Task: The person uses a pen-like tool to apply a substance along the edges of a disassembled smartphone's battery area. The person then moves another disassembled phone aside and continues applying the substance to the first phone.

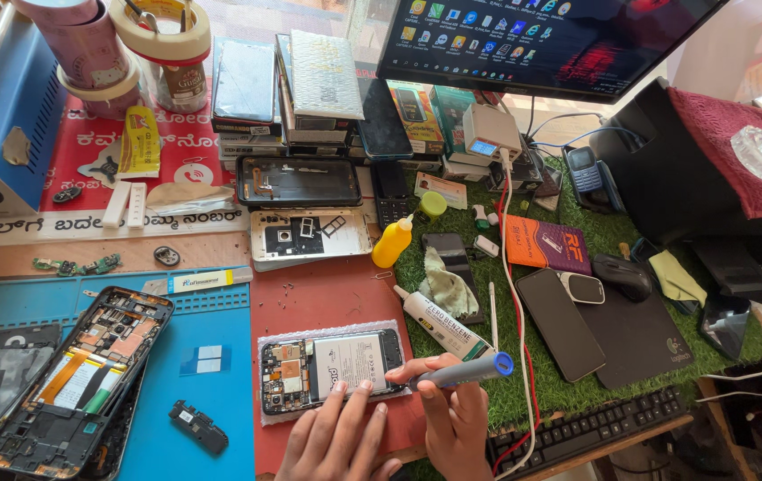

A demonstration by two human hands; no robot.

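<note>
An opened phone [332, 369] with its back cover off lies on a sheet of bubble wrap [267, 417] on the red mat [319, 294]; the circuit board and battery show. My left hand [336, 438] rests on the phone's near edge, fingers spread and pressing it down. My right hand [457, 419] grips a blue-grey screwdriver [461, 371] whose tip points at the phone's right end.
A second stripped phone [74, 379] lies on the blue mat at left, a small black part [198, 426] near it. A glue tube [434, 322], yellow squeeze bottle [393, 242], dark phone [559, 322], mouse [623, 274] and keyboard [603, 428] lie on green turf at right. A monitor [541, 40] stands behind.
</note>
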